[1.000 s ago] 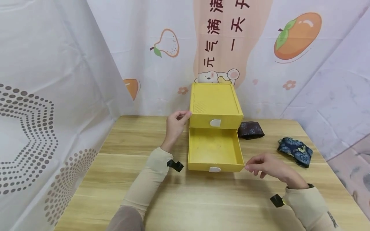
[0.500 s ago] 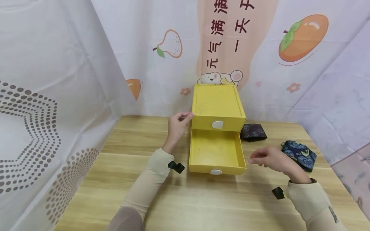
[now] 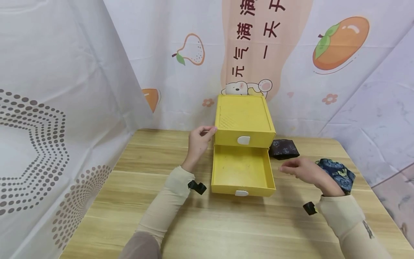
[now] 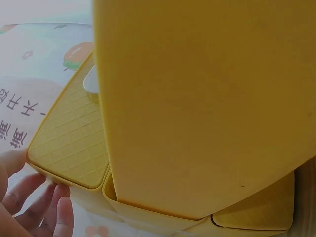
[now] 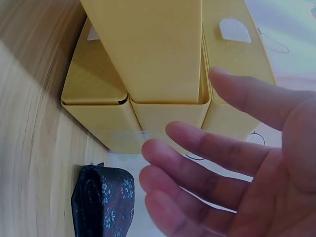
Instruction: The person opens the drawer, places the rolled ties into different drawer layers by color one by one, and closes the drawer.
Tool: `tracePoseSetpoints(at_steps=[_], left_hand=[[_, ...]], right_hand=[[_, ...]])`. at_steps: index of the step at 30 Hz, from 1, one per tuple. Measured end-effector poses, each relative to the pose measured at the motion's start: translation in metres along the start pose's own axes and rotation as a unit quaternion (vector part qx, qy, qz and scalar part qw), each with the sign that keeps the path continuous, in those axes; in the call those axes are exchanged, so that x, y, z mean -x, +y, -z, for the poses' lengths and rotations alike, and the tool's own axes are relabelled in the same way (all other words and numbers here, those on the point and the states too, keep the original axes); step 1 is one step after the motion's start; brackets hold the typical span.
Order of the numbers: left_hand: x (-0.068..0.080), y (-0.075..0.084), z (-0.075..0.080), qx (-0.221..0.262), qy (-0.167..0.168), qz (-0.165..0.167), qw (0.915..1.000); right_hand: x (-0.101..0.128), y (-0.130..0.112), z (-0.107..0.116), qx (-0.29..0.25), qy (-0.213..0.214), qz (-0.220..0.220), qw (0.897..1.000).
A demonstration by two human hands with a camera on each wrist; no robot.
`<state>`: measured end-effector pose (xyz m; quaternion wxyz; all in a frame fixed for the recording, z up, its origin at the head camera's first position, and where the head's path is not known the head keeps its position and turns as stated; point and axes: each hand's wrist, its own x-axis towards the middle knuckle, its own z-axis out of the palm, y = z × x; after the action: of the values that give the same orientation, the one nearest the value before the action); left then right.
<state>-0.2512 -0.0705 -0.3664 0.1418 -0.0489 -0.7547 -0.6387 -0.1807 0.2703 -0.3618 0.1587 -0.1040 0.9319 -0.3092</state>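
A yellow two-drawer cabinet (image 3: 243,118) stands at the back of the wooden table (image 3: 226,223). Its lower drawer (image 3: 242,169) is pulled out and shows an empty floor; the upper drawer is closed. My left hand (image 3: 198,142) rests against the cabinet's upper left front corner, thumb on the corner. In the left wrist view its fingers (image 4: 34,205) lie beside the cabinet (image 4: 197,98). My right hand (image 3: 300,171) hovers just right of the open drawer with fingers loosely spread and holds nothing. Its fingers (image 5: 212,158) fill the right wrist view in front of the cabinet (image 5: 148,49).
A dark flowered folded cloth (image 3: 284,148) (image 5: 101,202) lies beside the cabinet's right side. A blue patterned folded cloth (image 3: 339,174) lies further right, partly behind my right hand. Printed curtain walls (image 3: 64,90) close in the table on three sides.
My right hand has left the drawer's front right corner and moved back and right, toward the cloths. The left hand and the drawer have stayed put.
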Motion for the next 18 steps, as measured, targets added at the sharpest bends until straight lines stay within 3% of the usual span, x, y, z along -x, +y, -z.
tracePoseSetpoints(at_steps=[18], left_hand=[[0.000, 0.001, 0.000, 0.006, 0.001, -0.005, 1.0000]], right_hand=[[-0.012, 0.006, 0.018, 0.028, 0.035, -0.027, 0.999]])
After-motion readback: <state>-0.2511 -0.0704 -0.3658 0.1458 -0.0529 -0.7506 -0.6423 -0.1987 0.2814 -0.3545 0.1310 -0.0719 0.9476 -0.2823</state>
